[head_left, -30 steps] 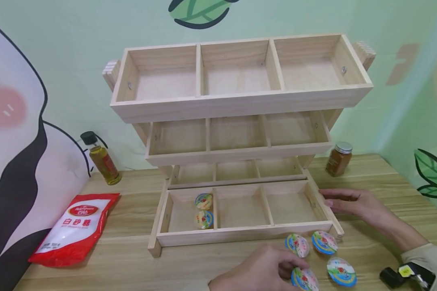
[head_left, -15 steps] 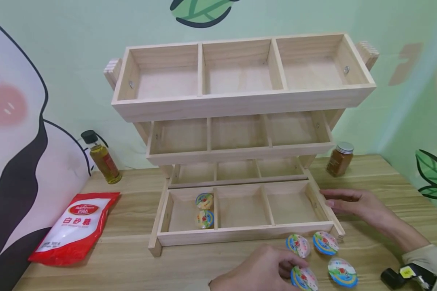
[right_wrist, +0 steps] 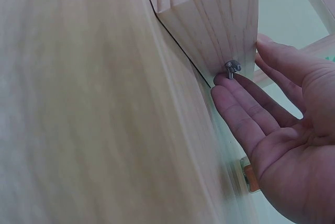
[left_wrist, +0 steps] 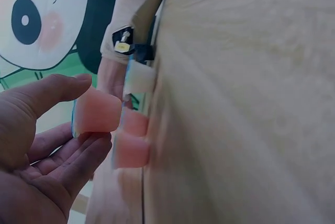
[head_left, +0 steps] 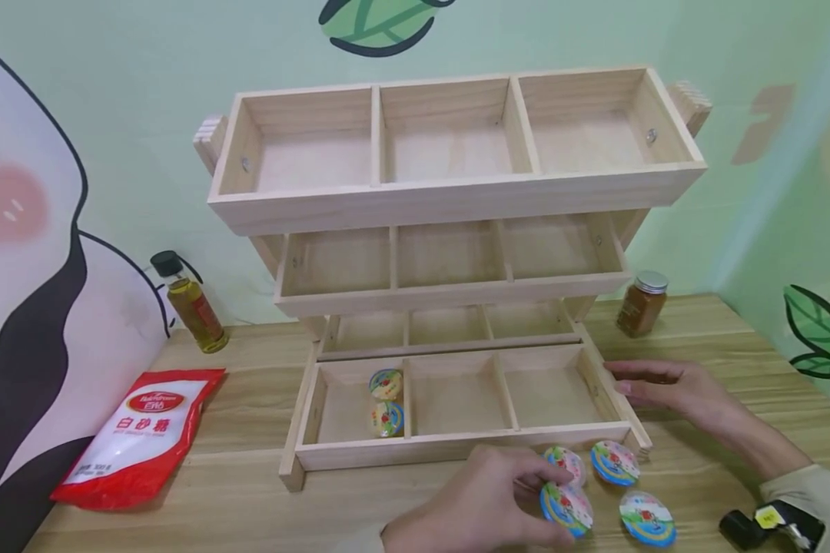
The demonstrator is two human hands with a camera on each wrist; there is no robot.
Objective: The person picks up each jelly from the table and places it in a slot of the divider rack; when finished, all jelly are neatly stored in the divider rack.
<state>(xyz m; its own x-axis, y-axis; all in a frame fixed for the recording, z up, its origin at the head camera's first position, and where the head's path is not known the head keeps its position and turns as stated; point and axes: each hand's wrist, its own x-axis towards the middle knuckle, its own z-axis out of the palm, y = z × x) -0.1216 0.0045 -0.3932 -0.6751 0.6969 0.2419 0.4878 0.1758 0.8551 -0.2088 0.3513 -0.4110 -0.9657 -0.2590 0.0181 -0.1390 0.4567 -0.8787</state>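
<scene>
We see the left hand (head_left: 473, 499) with its grip clamped on one jelly cup (head_left: 567, 510); the left wrist view shows this cup raised clear of the counter (head_left: 207, 507). It stands before the wooden rack (head_left: 456, 201), near three loose cups (head_left: 648, 519). The right hand (head_left: 674, 393) rests its fingers against the rack's right side, apart and curled round nothing that we can make out. Two stored cups (head_left: 386, 384) lie in the lowest tray's left compartment.

We judge that a low path could knock the loose cup just beyond the held one, or catch the front wall (head_left: 470, 448); a slack pinch on the smooth cup could let it slip, and a hard push from the right hand could shift the rack.

Compared with half a second earlier, we note the left hand and its cup nearer the rack; the right hand and stored cups keep their places.
</scene>
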